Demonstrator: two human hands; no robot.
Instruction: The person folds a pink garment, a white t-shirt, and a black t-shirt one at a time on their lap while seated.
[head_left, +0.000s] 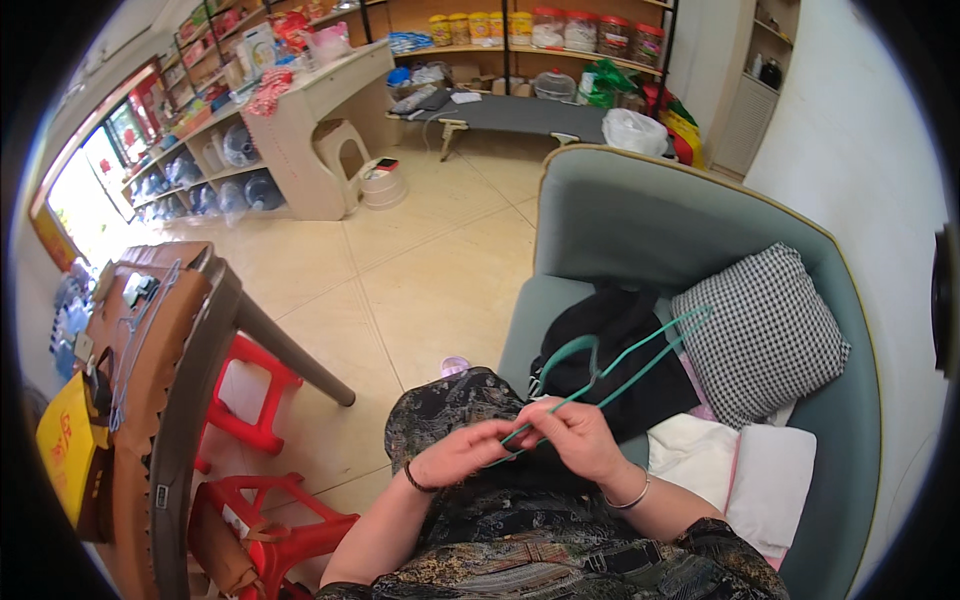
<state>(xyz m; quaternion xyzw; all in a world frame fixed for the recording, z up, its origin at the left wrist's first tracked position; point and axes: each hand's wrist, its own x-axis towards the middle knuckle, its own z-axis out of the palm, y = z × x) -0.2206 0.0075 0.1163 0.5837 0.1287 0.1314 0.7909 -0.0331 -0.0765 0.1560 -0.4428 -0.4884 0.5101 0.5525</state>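
Observation:
A green wire clothes hanger (632, 347) is held over my lap, its hook towards the sofa and one end near the checked cushion. My right hand (576, 437) grips its wires near the lower end. My left hand (466, 452) has its fingers on the same end, close beside the right hand. Behind the hanger a black garment (592, 330) lies crumpled on the sofa seat. To the right of my right hand are a folded cream cloth (690, 450) and a folded white cloth (772, 480), with a pink edge showing between them.
I sit on a grey-green sofa (622, 217) with a houndstooth cushion (761, 330). At the left stands a table (180, 375) holding more wire hangers (135, 330) and a yellow bag (71, 450). Red plastic stools (285, 525) stand beside it. A folding cot (525, 116) is farther off.

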